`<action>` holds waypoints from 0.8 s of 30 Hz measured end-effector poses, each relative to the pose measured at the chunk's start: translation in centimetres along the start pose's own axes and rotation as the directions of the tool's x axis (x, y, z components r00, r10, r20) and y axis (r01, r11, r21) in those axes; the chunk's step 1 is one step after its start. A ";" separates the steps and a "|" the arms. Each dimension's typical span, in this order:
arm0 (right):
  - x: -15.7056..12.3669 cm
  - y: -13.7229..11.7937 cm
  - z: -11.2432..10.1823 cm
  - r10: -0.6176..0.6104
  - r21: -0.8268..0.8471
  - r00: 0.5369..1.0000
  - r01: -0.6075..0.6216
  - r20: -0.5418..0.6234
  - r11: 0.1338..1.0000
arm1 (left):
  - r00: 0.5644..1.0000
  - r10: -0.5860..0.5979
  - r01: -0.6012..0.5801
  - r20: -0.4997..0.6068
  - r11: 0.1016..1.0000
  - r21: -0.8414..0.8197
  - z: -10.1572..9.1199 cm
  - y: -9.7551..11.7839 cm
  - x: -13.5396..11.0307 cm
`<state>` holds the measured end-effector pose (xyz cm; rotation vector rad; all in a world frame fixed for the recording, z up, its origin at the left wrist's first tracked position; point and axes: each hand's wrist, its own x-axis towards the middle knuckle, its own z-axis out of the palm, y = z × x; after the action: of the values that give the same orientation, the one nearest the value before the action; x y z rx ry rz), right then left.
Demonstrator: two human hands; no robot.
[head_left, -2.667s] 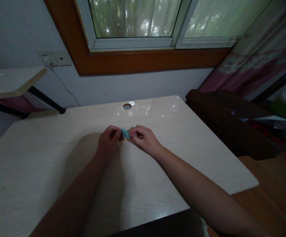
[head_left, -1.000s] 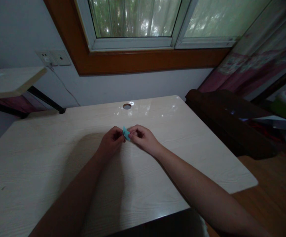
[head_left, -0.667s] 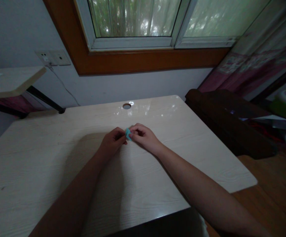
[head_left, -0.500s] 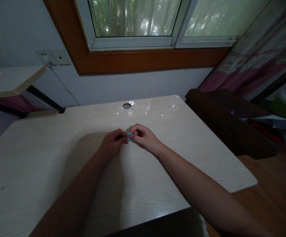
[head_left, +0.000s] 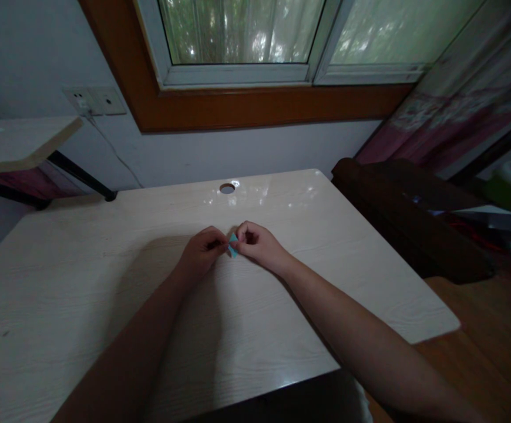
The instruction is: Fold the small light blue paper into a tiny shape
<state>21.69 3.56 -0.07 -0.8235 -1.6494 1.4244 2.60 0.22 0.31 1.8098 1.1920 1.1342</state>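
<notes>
A small light-blue piece of folded paper (head_left: 233,249) is pinched between my two hands, just above the middle of the pale table (head_left: 282,329). Its visible part looks pointed, roughly a triangle. My left hand (head_left: 202,247) grips its left side between thumb and fingertips. On the right side, the thumb and curled forefinger of my right hand (head_left: 258,242) close on it. The fingers cover much of the paper, so its full shape is hidden.
Behind the hands the tabletop has a round cable hole (head_left: 227,188). A raised shelf (head_left: 26,144) on black legs stands at the left. Dark wooden furniture (head_left: 396,217) adjoins the table's right edge. A window (head_left: 242,35) and a wall socket (head_left: 94,101) are beyond.
The blue paper has turned or opened out between my fingers and now shows a larger pointed shape. Both hands stay in almost the same place.
</notes>
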 end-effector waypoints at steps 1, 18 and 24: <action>0.1 0.0 0.0 0.005 0.010 1.000 -0.005 -0.005 1.000 | 1.000 -0.001 0.001 0.001 1.000 0.009 0.0 0.0 0.0; 0.7 0.8 -0.1 0.078 0.141 0.996 -0.072 -0.038 0.987 | 0.980 -0.198 0.187 -0.034 0.960 -0.207 0.1 -0.1 -0.2; 0.7 0.9 -0.1 0.094 0.231 0.994 -0.080 -0.050 0.970 | 0.978 -0.193 0.164 -0.082 0.947 -0.275 0.5 -0.5 -0.1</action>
<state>21.46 4.37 -0.87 -0.8064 -1.3869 1.6004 2.82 0.26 -0.34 1.4238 1.1751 1.2337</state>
